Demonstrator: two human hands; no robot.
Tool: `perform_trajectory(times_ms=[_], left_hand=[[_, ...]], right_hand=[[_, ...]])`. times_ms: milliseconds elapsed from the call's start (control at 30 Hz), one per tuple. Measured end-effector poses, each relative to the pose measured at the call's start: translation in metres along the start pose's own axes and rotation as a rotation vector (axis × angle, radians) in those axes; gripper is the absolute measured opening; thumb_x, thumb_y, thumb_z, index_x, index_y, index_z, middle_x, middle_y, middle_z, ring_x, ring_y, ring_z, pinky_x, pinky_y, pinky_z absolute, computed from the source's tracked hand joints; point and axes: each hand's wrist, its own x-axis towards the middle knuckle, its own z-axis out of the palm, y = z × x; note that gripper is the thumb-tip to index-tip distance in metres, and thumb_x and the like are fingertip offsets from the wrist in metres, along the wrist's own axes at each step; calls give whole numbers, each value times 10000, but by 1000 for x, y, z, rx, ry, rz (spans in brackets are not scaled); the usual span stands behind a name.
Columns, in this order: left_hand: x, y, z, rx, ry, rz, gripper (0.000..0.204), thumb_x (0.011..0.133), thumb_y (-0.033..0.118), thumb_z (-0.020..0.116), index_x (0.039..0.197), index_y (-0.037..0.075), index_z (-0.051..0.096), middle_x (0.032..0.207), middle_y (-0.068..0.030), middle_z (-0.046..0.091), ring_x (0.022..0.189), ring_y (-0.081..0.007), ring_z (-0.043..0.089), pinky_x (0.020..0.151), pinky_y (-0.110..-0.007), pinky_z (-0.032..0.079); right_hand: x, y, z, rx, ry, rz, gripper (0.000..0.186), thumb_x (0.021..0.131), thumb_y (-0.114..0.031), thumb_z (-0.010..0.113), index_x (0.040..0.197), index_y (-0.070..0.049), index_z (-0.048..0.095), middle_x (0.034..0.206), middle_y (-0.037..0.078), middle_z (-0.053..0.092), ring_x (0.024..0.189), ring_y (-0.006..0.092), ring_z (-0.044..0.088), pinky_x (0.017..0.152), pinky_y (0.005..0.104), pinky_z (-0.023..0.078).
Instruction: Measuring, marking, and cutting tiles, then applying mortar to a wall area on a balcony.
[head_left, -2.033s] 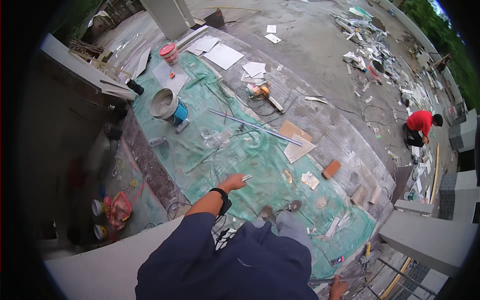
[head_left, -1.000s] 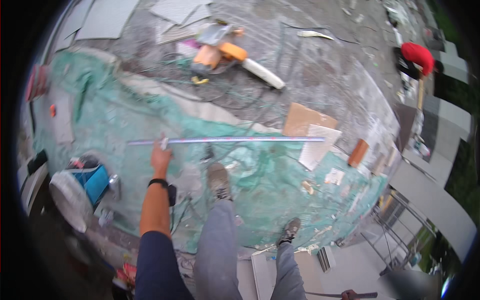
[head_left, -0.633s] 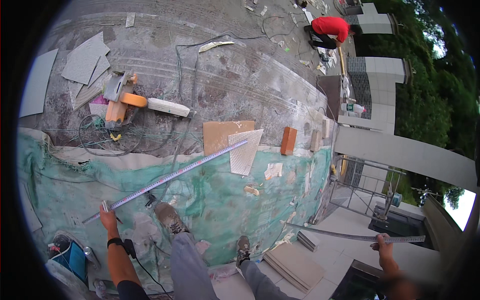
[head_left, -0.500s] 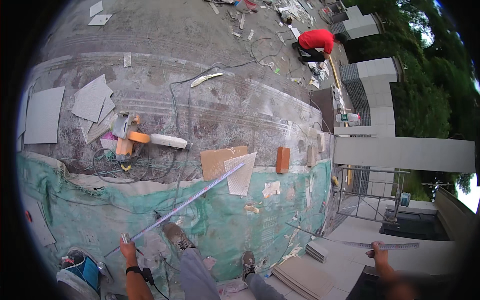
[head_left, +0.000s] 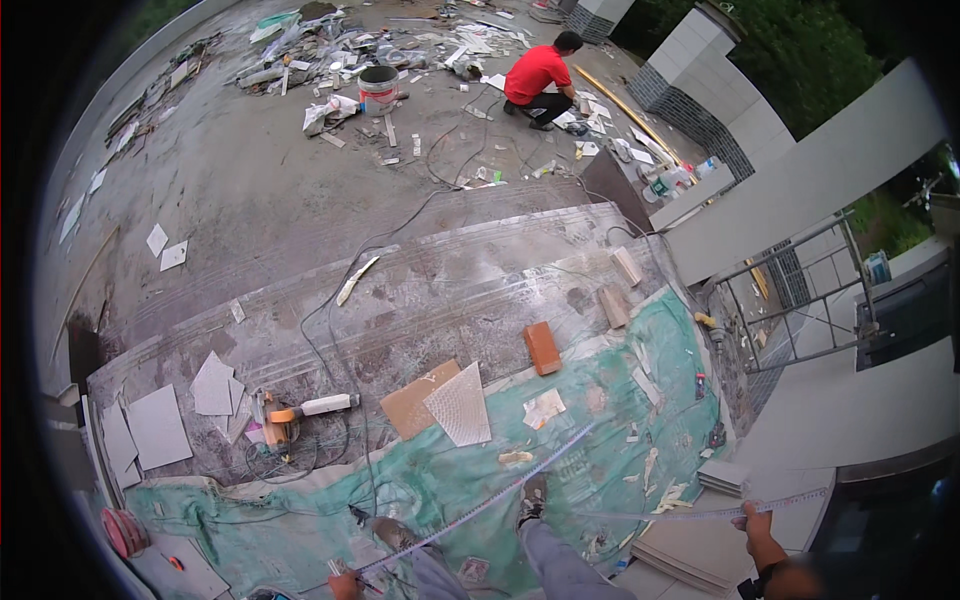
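My left hand (head_left: 346,584) is low in the view, closed around one end of a white measuring tape (head_left: 480,508). A small pale item and a thin reddish stick, too small to identify, also poke out there. This tape runs up and right across my shoes (head_left: 533,497) to a free end over the green netting. Off to the right, my right hand (head_left: 757,521) pinches a second stretch of measuring tape (head_left: 690,515), whose end sticks out past the fingers. I cannot tell whether both stretches belong to one tape.
Green netting (head_left: 590,480) covers the ground underfoot. Beyond it lie an orange power cutter (head_left: 283,418), a textured tile piece (head_left: 463,408), cardboard (head_left: 412,400), a brick (head_left: 542,348) and cables. A person in red (head_left: 540,75) crouches farther off. A metal frame (head_left: 800,295) stands right, near stacked panels (head_left: 690,550).
My view has tilted and turned, showing more of the far ground. My left hand now appears lower and farther right, its tape reaching over the netting. Both hands keep their grip.
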Motion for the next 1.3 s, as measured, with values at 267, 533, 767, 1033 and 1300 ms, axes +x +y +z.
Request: perform_trajectory(times_ms=[267,533,767,1033,1300], left_hand=[[-199,106,353,7,22,193,154,718,-74,652,816,-22,545,614,-78,552,445,-208,540,390,-349,427],[-410,191,789,234,-263,249,86,792,18,632,792,13,546,637,-78,545,463,-207,528,414,-353,440],[-601,199,1026,408,-381,325,101,841,87,616,804,16,554,644,-75,529,496,-193,509,462,-317,445],[-727,232,1191,501,-468,343,126,847,92,622,762,23,560,655,-60,555,503,-175,534,454,-310,461],[-935,215,1332,732,-727,292,86,811,31,642,774,34,564,633,-79,568,478,-208,554,438,-343,476]], right_hand=[[205,174,-268,461,239,560,282,948,-277,605,1138,-105,486,835,72,595,499,161,568,433,268,481],[246,340,-358,167,-215,1077,431,887,-344,700,1125,-19,548,970,144,627,721,294,694,638,414,571],[320,263,-308,194,-734,768,379,881,-289,703,1081,25,634,923,136,690,749,233,706,647,343,574],[465,142,-373,288,-511,628,387,858,-341,706,1067,-16,681,882,130,722,765,201,721,715,318,562],[683,-33,-462,652,-281,370,480,858,-228,742,1203,58,570,1015,132,678,878,199,668,769,314,536]])
